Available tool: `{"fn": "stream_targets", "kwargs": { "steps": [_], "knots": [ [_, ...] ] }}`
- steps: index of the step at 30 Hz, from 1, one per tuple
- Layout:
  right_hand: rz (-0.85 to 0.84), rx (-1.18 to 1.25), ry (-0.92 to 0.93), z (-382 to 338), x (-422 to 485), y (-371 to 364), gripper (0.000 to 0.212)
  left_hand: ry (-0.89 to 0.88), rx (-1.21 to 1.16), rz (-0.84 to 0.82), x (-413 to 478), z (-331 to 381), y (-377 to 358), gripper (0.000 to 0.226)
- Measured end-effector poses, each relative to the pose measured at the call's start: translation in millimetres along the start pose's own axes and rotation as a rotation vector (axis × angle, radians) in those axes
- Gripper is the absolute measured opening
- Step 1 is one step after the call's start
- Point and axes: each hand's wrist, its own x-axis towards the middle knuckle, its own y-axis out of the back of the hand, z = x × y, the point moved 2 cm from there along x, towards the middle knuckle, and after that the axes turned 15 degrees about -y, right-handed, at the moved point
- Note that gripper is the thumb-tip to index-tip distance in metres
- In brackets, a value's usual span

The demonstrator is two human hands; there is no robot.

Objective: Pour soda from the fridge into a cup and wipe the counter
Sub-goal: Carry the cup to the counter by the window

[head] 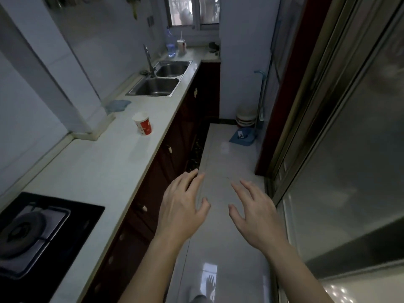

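A red and white paper cup (143, 126) stands upright on the pale counter (105, 162), near its front edge. Behind it a blue cloth (117, 105) lies crumpled by the wall. My left hand (182, 206) and my right hand (253, 212) are both held out over the floor, fingers spread, holding nothing. They are well to the right of and nearer than the cup. No fridge or soda is in view.
A double steel sink (160, 80) with a tap sits further along the counter. A gas hob (32, 232) is at the near left. A water bottle (170, 45) and a lidded cup with straw (181, 46) stand at the far end. Dark cabinets (175, 149) line the aisle; a sliding glass door (349, 149) is on the right; a dustpan (242, 136) lies on the floor.
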Motion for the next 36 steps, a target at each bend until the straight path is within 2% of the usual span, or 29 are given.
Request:
{"fn": "stream_targets", "kwargs": {
  "steps": [11, 21, 36],
  "knots": [
    [-0.039, -0.045, 0.006, 1.8, 165.9, -35.8, 0.061, -0.099, 0.102, -0.051, 149.7, -81.0, -51.2, 0.058],
    [-0.024, -0.063, 0.082, -53.1, 364.6, -64.6, 0.056, -0.015, 0.037, -0.002, 297.4, -203.0, -72.9, 0.056],
    [-0.114, -0.021, 0.146, -65.4, 562.1, -131.9, 0.055, 0.113, 0.056, -0.031, 439.4, -320.2, -122.6, 0.052]
  ]
}}
